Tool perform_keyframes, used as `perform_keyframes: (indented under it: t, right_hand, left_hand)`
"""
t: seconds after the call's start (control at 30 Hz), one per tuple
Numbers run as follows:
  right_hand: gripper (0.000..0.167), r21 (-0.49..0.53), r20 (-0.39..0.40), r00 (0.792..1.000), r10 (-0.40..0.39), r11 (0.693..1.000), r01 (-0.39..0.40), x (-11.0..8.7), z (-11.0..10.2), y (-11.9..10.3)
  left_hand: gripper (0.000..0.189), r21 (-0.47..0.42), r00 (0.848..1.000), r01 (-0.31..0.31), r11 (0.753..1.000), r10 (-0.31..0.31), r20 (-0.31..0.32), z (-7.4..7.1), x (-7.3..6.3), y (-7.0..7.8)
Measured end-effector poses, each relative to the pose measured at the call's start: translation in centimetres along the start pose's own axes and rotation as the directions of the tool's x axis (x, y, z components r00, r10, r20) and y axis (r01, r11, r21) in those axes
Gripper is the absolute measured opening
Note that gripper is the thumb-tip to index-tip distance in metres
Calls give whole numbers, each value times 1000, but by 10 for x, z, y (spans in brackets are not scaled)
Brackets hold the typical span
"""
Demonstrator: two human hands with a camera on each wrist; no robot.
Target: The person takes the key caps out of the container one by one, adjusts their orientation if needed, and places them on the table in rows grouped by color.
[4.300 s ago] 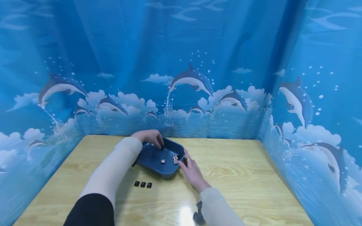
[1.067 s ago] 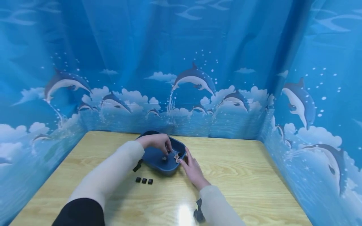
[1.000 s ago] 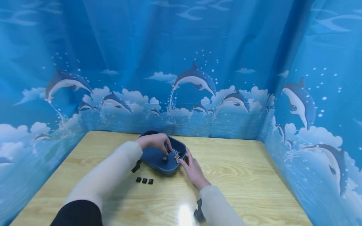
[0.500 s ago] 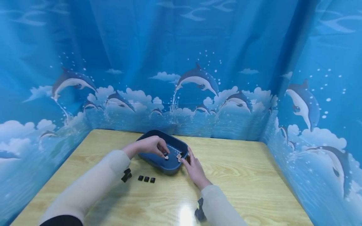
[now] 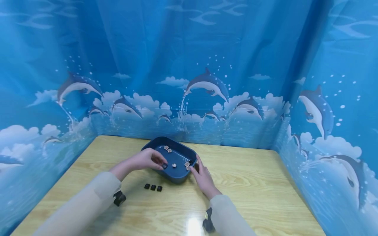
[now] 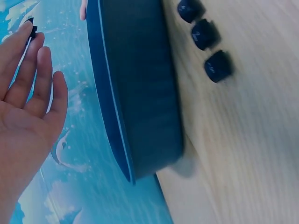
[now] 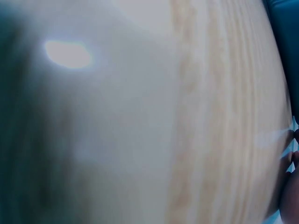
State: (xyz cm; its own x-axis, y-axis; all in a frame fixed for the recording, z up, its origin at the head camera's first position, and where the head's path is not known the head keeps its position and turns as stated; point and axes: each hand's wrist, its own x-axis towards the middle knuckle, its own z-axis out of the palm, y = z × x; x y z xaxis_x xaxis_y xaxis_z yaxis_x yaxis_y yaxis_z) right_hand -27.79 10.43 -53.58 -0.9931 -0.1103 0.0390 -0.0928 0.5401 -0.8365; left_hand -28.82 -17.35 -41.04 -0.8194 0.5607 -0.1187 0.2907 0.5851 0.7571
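My left hand [image 5: 147, 159] pinches a black keycap [image 5: 164, 166] between thumb and fingertips, above the near left rim of a dark blue tub [image 5: 177, 179]. In the left wrist view that keycap [image 6: 32, 31] is at the tips of the thumb and forefinger, the other fingers extended. My right hand [image 5: 204, 180] grips the tub's right end, thumb over the rim and fingers along the outside. Three black keycaps [image 5: 153, 187] lie in a row on the table before the tub; pale marks show on their tops in the left wrist view.
Inside the tub lie several small pale pieces [image 5: 174, 165] and a black piece [image 5: 190, 162] near its right end. The wooden table [image 5: 251, 186] ends at dolphin-print curtains [image 5: 236, 124] behind and at the sides. Dark wrist devices [image 5: 119, 198] hang below both sleeves.
My left hand has drawn back leftward and toward me from inside the tub, bringing out a black keycap. My right hand keeps its grip on the rim; the row of three stays put.
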Motion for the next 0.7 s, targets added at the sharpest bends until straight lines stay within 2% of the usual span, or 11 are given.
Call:
perform_keyframes:
  t: [0.17, 0.43, 0.57, 0.7]
  right_hand:
    - [69, 9, 0, 1000, -1, 1000, 1, 0, 0, 0]
    - [69, -9, -9, 1000, 9, 1000, -9, 2, 0, 2]
    - [70, -27, -5, 1000, 9, 1000, -9, 4, 1, 4]
    - [70, -26, -4, 1000, 5, 1000, -5, 3, 3, 4]
  left_hand:
    - [21, -19, 999, 33, 999, -33, -26, 0, -15, -6]
    - [19, 20, 993, 110, 994, -109, -49, 6, -32, -25]
    - [17, 87, 992, 117, 989, -113, -51, 9, -39, -34]
    - [18, 205, 997, 68, 976, -61, -43, 10, -45, -44]
